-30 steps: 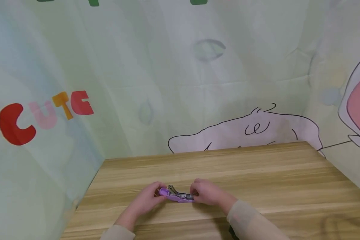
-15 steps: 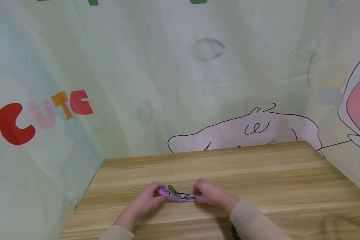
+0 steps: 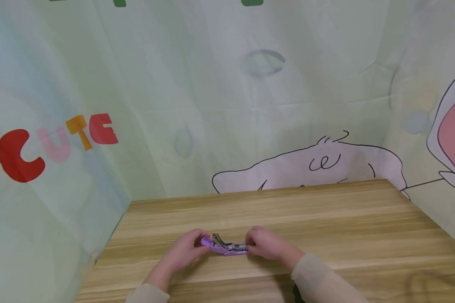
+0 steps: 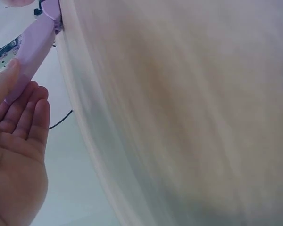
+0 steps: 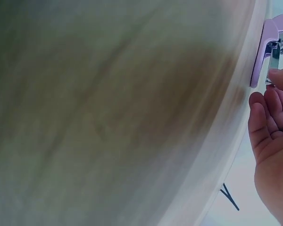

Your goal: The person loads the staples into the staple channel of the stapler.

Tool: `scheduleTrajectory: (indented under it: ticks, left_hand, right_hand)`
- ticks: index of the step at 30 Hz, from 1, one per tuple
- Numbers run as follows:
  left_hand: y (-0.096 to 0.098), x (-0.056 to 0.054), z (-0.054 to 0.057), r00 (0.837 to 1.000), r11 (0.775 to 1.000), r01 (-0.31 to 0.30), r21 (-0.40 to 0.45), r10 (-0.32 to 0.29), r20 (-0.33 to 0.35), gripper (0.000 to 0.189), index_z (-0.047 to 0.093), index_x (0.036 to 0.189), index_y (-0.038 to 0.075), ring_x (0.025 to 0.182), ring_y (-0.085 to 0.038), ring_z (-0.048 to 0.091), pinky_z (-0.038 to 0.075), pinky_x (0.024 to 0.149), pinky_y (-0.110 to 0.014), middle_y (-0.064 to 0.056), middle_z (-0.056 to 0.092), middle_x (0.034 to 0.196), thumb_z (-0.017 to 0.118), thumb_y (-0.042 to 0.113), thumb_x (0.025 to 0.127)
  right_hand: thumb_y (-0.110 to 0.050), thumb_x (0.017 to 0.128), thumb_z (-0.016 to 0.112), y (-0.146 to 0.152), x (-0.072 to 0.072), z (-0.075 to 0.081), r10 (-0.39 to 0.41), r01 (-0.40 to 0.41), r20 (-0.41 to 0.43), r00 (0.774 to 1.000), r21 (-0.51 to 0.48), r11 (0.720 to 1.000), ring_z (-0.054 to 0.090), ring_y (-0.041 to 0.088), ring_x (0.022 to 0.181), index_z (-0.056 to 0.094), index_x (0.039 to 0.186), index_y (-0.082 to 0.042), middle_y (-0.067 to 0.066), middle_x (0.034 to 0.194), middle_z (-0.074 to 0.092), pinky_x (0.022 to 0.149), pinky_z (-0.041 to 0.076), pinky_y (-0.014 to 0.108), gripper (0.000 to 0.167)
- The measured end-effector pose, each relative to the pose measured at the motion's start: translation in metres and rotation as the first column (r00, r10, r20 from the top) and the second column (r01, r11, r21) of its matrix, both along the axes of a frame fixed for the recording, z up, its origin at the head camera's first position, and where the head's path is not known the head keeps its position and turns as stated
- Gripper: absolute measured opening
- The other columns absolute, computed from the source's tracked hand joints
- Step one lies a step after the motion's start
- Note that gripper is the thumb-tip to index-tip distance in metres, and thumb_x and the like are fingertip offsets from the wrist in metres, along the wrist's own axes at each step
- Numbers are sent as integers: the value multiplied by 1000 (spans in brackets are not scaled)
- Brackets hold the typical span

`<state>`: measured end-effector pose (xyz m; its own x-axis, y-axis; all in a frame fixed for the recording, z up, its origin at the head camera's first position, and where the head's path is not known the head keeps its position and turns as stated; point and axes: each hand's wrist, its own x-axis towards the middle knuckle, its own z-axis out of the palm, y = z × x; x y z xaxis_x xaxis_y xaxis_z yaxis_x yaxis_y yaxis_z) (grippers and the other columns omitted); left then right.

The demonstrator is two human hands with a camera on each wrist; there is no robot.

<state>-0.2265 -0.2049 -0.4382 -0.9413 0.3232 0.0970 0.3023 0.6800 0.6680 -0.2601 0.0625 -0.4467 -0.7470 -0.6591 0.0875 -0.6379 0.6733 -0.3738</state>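
Observation:
A purple stapler (image 3: 218, 250) lies spread open on the wooden table, its metal inner parts showing. My left hand (image 3: 186, 251) pinches its left purple end between thumb and fingers. In the left wrist view, the thumb of the left hand (image 4: 19, 160) presses on the purple cover (image 4: 35, 49) with the fingers behind it. At the stapler's other end, my right hand (image 3: 268, 244) pinches the end of the metal staple rail (image 3: 239, 247). The right wrist view has the thumb of the right hand (image 5: 276, 165) against that metal rail (image 5: 274, 59); whether staples are between the fingertips is hidden.
The wood-grain table (image 3: 307, 214) reaches back to a printed cloth backdrop (image 3: 212, 92) with coloured letters and a cartoon. A small dark object (image 3: 297, 293) shows partly beside the right sleeve at the near edge.
My right hand has slid slightly to the right along the stapler, so more of the rail end shows. The left hand and the stapler have stayed in place.

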Motion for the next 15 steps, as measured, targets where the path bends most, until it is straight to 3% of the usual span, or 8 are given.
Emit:
scheduleTrajectory:
  ticks: [8,15]
  left_hand:
    - [8,-1,10,1000,999,-14,31,14,11,30,62,107,6,90,-15,57,49,81,-36,2,61,95,71,23,83]
    - [11,-2,9,1000,998,-29,56,29,-2,30,62,108,5,90,-15,56,49,81,-36,1,61,95,71,20,83]
  right_hand:
    - [-18,85,67,-3,2,3,-12,12,14,1000,5,1000,49,4,72,65,93,-10,-8,81,54,67,46,22,12]
    - [-17,84,67,-4,2,2,-4,4,12,1000,-14,1000,50,5,72,64,91,-9,-7,79,55,66,47,23,11]
